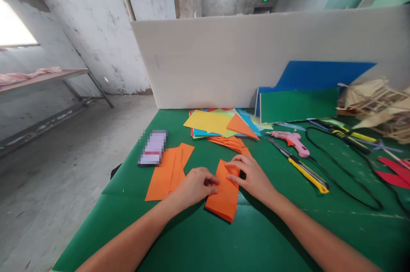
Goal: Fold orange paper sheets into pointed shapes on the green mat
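Note:
A folded sheet of orange paper (223, 197) lies at a slight tilt on the green table in front of me. My left hand (200, 184) is at its left edge, with bent fingers and thumb closed on the paper. At the upper right edge, my right hand (248, 174) has its fingertips and thumb on the same sheet. The undersides of the fingers are partly hidden. Left of my left hand lie several orange paper pieces (160, 182), overlapping one another. Beyond my hands is a small stack of folded orange pieces (229, 143).
Coloured paper sheets (205, 121) lie farther back. A phone (153, 148) is at the left. To the right are a yellow utility knife (309, 174), a pink glue gun (293, 140) with a black cord and red pieces (395, 171). A white board (208, 62) stands behind.

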Action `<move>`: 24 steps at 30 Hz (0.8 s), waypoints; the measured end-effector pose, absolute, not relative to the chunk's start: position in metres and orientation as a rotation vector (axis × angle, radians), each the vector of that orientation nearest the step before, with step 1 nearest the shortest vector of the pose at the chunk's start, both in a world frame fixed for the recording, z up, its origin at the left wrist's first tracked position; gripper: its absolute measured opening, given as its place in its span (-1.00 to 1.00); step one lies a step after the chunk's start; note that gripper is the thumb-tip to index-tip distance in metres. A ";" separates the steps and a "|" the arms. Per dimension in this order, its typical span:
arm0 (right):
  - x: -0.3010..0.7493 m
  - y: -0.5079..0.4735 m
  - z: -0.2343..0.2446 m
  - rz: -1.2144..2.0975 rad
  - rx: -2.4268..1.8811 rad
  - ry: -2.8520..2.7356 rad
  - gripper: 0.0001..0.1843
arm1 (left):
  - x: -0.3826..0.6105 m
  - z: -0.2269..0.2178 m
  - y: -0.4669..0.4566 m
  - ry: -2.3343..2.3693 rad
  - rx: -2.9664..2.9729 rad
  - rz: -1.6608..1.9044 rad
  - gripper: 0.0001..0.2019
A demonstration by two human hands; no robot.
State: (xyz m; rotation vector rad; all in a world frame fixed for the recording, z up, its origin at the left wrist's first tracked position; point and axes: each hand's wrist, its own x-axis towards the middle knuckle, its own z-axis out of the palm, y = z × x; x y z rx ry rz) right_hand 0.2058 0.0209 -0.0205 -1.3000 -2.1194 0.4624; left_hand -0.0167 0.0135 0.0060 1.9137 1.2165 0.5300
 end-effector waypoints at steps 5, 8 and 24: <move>0.206 0.022 -0.021 0.475 -1.303 -2.138 -0.70 | -0.016 0.006 0.012 1.211 1.936 0.535 -0.86; 0.206 0.022 -0.020 0.457 -1.300 -2.156 -0.72 | -0.015 0.004 0.012 1.201 1.919 0.573 -0.85; 0.207 0.025 -0.025 0.384 -1.229 -2.208 -0.71 | -0.014 0.003 0.010 1.241 2.031 0.525 -0.84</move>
